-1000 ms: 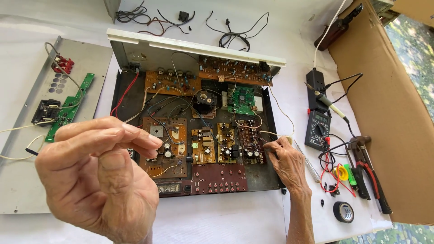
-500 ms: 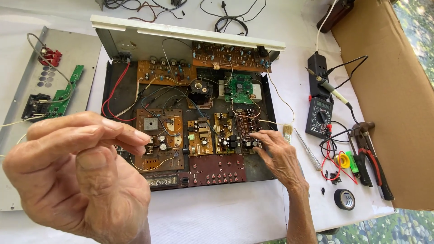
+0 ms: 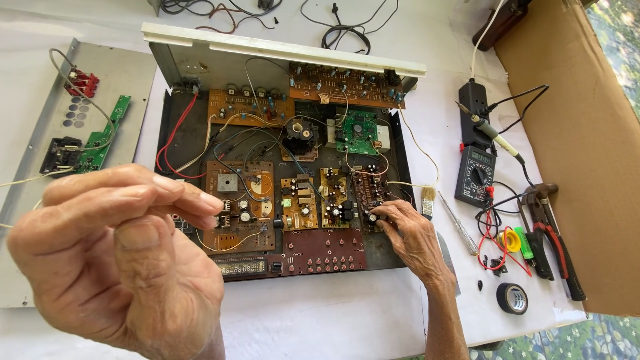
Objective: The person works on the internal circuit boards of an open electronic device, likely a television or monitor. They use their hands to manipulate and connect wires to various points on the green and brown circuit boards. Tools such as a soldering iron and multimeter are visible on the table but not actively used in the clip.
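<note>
An opened amplifier chassis [image 3: 385,259] lies on the white table with several circuit boards and coloured wires inside. My left hand [image 3: 120,257] is raised close to the camera, above the chassis's left front corner. Its thumb is pressed against the fingertips, and nothing shows between them. My right hand [image 3: 415,239] rests on the right side of the chassis. Its fingertips touch the small parts on a narrow brown board [image 3: 365,188].
A multimeter [image 3: 475,175] with leads, a small brush [image 3: 427,200], a screwdriver [image 3: 460,228], pliers [image 3: 555,241] and a black tape roll [image 3: 512,298] lie to the right. A cardboard sheet [image 3: 587,127] stands beyond them. A grey panel [image 3: 33,140] with a green board [image 3: 103,137] lies to the left.
My right hand has moved left from the chassis's right edge onto the narrow brown board. My left hand stays raised and pinched.
</note>
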